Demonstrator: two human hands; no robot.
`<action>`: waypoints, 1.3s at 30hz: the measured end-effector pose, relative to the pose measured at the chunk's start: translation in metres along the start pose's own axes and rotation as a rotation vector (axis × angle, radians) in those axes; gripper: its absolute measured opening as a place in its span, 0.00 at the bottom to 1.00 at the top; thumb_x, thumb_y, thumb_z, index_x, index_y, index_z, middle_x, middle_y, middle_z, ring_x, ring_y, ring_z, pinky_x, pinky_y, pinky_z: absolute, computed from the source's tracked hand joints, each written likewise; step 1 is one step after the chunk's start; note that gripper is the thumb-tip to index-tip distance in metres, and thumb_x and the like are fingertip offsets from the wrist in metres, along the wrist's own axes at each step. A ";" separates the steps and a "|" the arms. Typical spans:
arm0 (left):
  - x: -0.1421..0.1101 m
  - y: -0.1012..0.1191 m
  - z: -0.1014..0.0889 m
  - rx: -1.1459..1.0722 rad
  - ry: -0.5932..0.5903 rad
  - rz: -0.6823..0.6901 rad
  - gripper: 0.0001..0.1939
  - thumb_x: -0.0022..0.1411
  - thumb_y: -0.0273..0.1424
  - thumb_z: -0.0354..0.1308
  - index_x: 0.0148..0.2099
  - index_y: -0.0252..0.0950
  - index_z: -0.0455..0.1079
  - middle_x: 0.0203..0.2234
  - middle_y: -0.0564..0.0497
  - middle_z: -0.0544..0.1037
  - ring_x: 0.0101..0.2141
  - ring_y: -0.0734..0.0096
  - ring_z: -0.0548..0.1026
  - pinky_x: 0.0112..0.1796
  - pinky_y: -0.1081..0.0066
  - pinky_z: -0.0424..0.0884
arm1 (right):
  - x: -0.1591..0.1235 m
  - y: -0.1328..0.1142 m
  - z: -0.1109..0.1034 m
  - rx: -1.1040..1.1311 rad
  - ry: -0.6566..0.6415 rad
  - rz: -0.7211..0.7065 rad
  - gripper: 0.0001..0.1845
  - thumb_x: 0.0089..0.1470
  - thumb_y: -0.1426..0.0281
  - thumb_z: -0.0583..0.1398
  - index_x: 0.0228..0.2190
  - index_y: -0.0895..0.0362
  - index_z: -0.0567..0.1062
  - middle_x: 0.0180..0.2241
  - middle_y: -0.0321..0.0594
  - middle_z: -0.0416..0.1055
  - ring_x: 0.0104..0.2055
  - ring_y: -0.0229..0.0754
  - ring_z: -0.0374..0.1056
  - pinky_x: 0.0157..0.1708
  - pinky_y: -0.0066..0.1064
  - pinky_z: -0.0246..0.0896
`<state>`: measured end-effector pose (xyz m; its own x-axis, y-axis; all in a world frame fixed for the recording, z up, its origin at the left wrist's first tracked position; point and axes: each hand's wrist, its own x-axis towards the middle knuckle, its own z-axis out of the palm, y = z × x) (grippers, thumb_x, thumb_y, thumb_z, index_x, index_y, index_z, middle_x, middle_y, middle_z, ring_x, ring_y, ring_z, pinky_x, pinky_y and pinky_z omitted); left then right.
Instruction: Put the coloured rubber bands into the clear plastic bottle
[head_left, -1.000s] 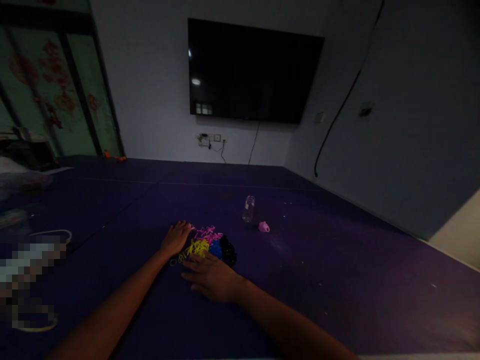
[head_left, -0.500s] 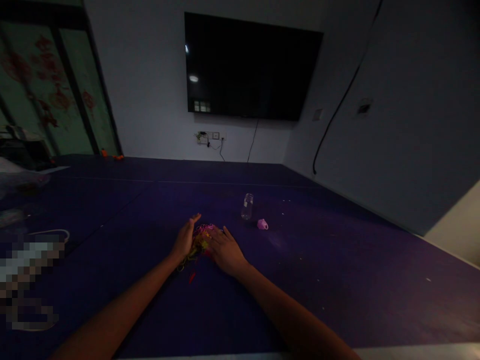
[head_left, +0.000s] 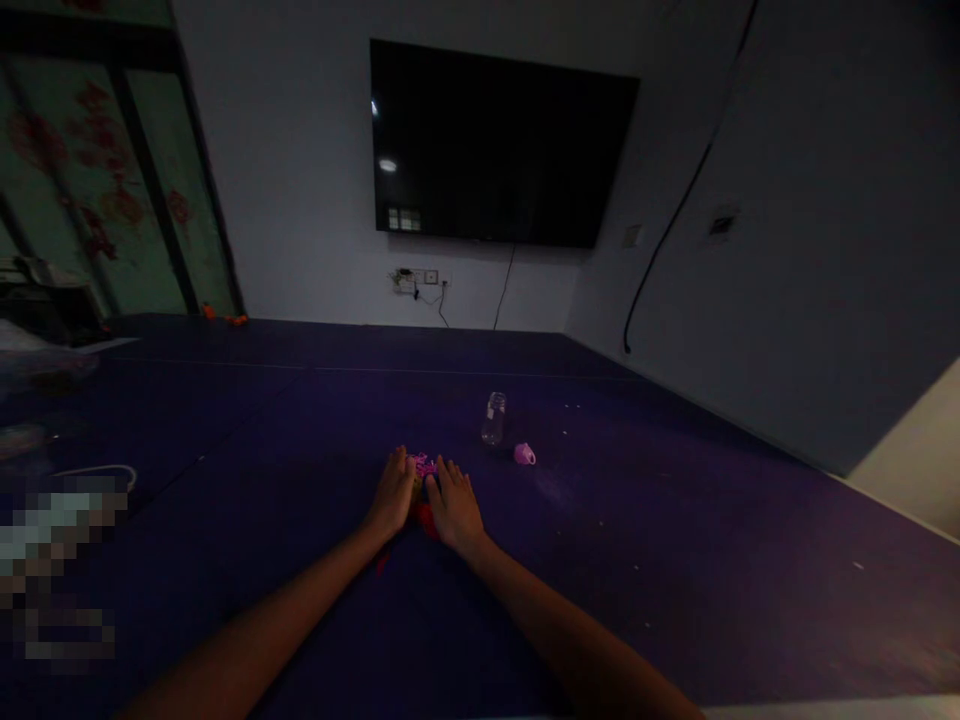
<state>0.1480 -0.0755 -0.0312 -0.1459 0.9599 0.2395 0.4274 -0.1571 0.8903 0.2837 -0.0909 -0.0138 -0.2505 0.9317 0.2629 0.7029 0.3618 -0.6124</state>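
My left hand [head_left: 393, 494] and my right hand [head_left: 455, 505] lie on the purple surface [head_left: 315, 640], one on each side of a small pile of thin coloured bands [head_left: 422, 465]. Pink strands show at the far end of the pile, yellow in the middle and red at the near end. Both hands press in against its sides with fingers stretched forward, covering much of it. A loose red piece [head_left: 382, 562] lies just below my left wrist. Beyond my right hand a clear bottle [head_left: 493, 420] stands uncapped, with a pink cap [head_left: 524, 454] with a loop beside it.
At the left edge is a blurred-out pale object [head_left: 60, 530] with a cord, and clear plastic bags [head_left: 45, 365] behind it. White specks dot the surface on the right. A large television [head_left: 502, 145] hangs on the far wall above sockets [head_left: 420, 278] and cables.
My hands have come closer together and squeezed the spread bands into a narrower pile. My left hand has moved right. The bottle and cap have stayed in place.
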 end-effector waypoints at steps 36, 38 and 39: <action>0.012 0.009 -0.003 0.165 0.114 0.063 0.33 0.66 0.46 0.28 0.63 0.31 0.53 0.63 0.42 0.52 0.64 0.61 0.42 0.61 0.54 0.41 | 0.041 0.032 -0.013 0.635 0.122 -0.095 0.39 0.53 0.42 0.44 0.48 0.57 0.73 0.50 0.47 0.69 0.56 0.47 0.61 0.57 0.42 0.51; 0.017 0.005 -0.013 0.145 0.095 0.027 0.35 0.65 0.48 0.29 0.61 0.30 0.57 0.62 0.40 0.54 0.63 0.58 0.45 0.61 0.54 0.40 | 0.035 0.029 -0.012 0.556 0.119 -0.068 0.39 0.55 0.44 0.43 0.50 0.59 0.71 0.52 0.48 0.67 0.57 0.47 0.59 0.58 0.42 0.49; 0.018 0.004 -0.017 0.139 0.072 0.018 0.35 0.65 0.49 0.30 0.60 0.30 0.60 0.61 0.40 0.58 0.63 0.57 0.49 0.60 0.54 0.42 | 0.032 0.027 -0.011 0.509 0.101 -0.066 0.39 0.56 0.45 0.42 0.51 0.60 0.70 0.53 0.49 0.66 0.58 0.47 0.58 0.59 0.42 0.48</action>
<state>0.1316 -0.0625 -0.0166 -0.1988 0.9374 0.2861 0.5492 -0.1352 0.8247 0.3020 -0.0521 -0.0136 -0.2008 0.9077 0.3685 0.2688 0.4128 -0.8703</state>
